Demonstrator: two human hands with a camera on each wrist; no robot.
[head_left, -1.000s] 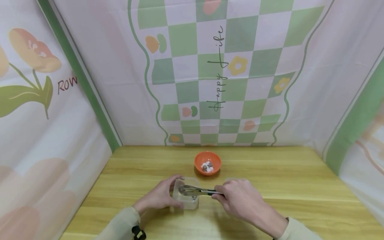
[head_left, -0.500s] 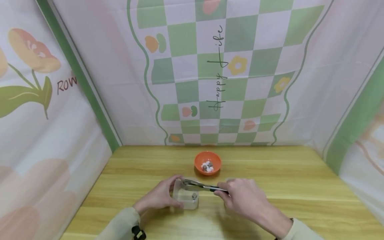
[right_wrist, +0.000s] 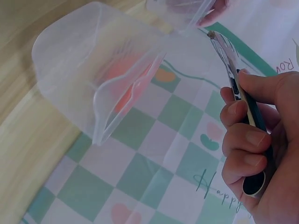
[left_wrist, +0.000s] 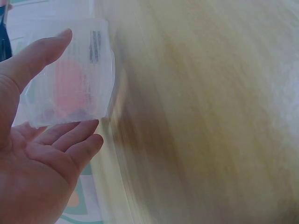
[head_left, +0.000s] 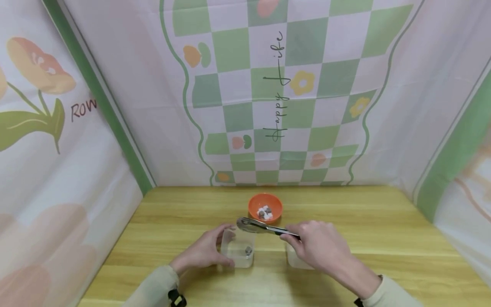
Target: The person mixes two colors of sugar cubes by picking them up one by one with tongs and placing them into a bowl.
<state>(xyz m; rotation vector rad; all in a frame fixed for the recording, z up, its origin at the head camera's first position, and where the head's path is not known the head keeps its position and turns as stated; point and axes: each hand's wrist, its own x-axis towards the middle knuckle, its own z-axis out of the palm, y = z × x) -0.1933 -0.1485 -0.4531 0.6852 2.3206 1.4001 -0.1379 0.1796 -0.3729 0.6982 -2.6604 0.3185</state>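
Observation:
My left hand (head_left: pixel 205 249) holds a clear plastic container (head_left: pixel 238 260) by its left side, thumb in front and fingers behind. Inside that container lies a small grey-brown piece (head_left: pixel 248 250). My right hand (head_left: pixel 322 247) grips metal tongs (head_left: pixel 264 227) with dark handles, fingers wrapped round them in the right wrist view. The tong heads hang over the container's back rim, just in front of the orange bowl. A small brownish bit (right_wrist: pixel 211 34) shows at the tong tips. White and grey-brown small pieces (head_left: pixel 265 212) lie in the orange bowl (head_left: pixel 265 198).
A second clear container (head_left: pixel 297 259) stands to the right, partly hidden under my right hand; it is large in the right wrist view. The wooden table (head_left: pixel 184 213) ends at a checkered curtain (head_left: pixel 268 162) behind, with printed curtains on both sides.
The tongs have risen out of the left container and moved back and right toward the bowl. More of the right container now shows. My left hand and its container have stayed put.

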